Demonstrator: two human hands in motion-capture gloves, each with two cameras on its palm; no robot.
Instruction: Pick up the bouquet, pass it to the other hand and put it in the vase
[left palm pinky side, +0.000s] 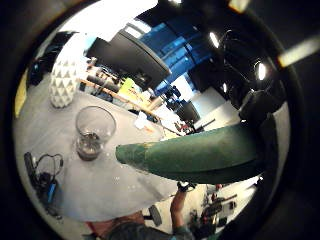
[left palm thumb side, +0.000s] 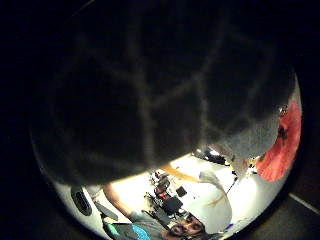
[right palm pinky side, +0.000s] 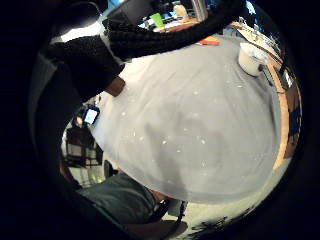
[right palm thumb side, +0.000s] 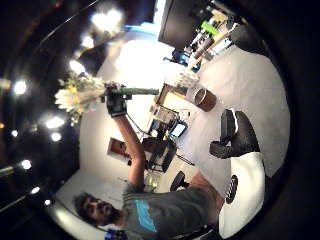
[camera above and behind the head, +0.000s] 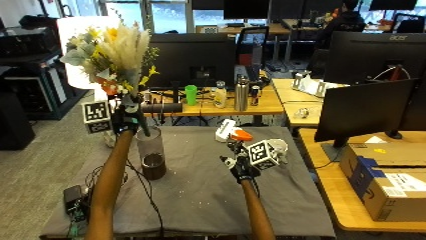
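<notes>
The left hand (camera above and behind the head: 125, 120) has its fingers (camera above and behind the head: 128, 114) curled round the green stem wrap of the bouquet (camera above and behind the head: 116, 50), gripping it upright. The blooms, pale plumes with yellow and orange among grey-green leaves, stand at twelve o'clock from that hand, well above the surface (camera above and behind the head: 200, 195). The wrap's lower end points down toward the mouth of the vase (camera above and behind the head: 152, 152), which stands on the surface just below the hand, at about five o'clock from it; the bouquet is not in the vase. In the left little-finger palm view the green wrap (left palm pinky side: 200, 155) crosses close to the palm, with the glass vase (left palm pinky side: 93, 131) upright on the grey cloth beyond its tip and a white faceted vase (left palm pinky side: 63, 82) farther off.

The right hand (camera above and behind the head: 241, 165) is at three o'clock from the vase, well apart from it, over the middle of the surface. Its fingers (right palm thumb side: 235, 135) are loosely curled and hold nothing. A white bowl (camera above and behind the head: 278, 148) sits on the surface at two o'clock from this hand, and a white and orange object (camera above and behind the head: 233, 133) lies at twelve o'clock from it. A dark device with cables (camera above and behind the head: 73, 196) lies at the surface's near left corner.
</notes>
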